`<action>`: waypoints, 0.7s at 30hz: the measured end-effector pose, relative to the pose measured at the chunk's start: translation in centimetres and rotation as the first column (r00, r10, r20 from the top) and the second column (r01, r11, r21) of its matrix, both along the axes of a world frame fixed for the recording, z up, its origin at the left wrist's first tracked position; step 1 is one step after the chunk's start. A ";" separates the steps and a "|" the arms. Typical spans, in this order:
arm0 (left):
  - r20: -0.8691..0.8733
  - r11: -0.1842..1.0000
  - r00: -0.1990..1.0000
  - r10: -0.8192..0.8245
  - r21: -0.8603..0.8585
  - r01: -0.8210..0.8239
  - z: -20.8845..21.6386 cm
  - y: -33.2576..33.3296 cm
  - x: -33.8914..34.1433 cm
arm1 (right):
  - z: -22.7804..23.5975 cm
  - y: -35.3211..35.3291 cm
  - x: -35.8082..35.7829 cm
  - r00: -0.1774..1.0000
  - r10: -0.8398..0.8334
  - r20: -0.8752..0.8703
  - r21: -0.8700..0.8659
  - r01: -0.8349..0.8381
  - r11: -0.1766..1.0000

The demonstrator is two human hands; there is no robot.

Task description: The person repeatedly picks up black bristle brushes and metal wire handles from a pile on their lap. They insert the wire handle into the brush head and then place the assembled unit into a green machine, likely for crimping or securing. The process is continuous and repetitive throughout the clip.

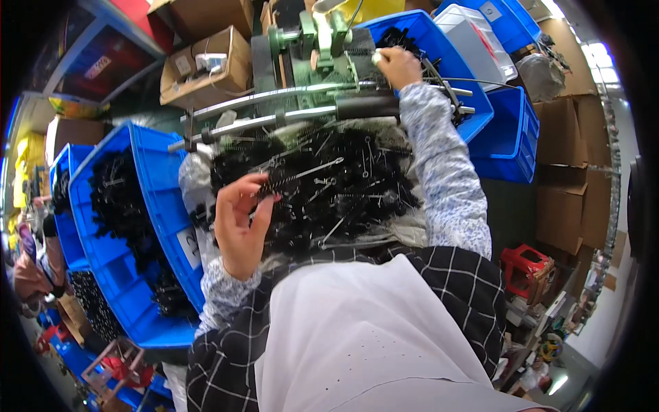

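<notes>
Nearest me, my left hand (239, 223) pinches 1 black bristle brush (298, 176) by its wire stem, above the heap of brushes (343, 199) in my lap. Farther off, my right hand (397, 66) presses its grip together at the green machine (309, 44), beside a blue bin (473, 96).

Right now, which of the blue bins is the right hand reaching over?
The far blue bin at the top, behind the green machine. The right hand is over its dark contents; the big bin on the left lies beside the left hand instead.
</notes>
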State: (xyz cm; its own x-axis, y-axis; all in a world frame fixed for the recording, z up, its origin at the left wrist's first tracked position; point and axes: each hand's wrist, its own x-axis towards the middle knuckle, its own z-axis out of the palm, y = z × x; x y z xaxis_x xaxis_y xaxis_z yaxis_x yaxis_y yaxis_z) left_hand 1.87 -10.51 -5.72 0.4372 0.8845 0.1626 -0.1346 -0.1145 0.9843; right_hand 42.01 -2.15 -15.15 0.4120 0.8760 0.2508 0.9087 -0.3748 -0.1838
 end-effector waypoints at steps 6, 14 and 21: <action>-0.093 0.994 0.994 -0.055 -0.101 0.046 -0.2 -0.1 0.2 | 2.3 0.6 2.6 0.996 0.028 -0.086 -0.292 -0.052 0.955; -0.205 0.998 0.977 -0.063 -0.033 0.057 -0.7 -0.4 1.0 | 11.8 -7.2 -10.0 0.895 0.281 -0.347 -0.076 -0.326 0.942; -0.305 1.000 0.953 0.001 0.017 0.004 0.1 -0.7 0.7 | 8.8 -9.8 -18.7 0.557 0.647 -0.521 0.171 -0.674 0.719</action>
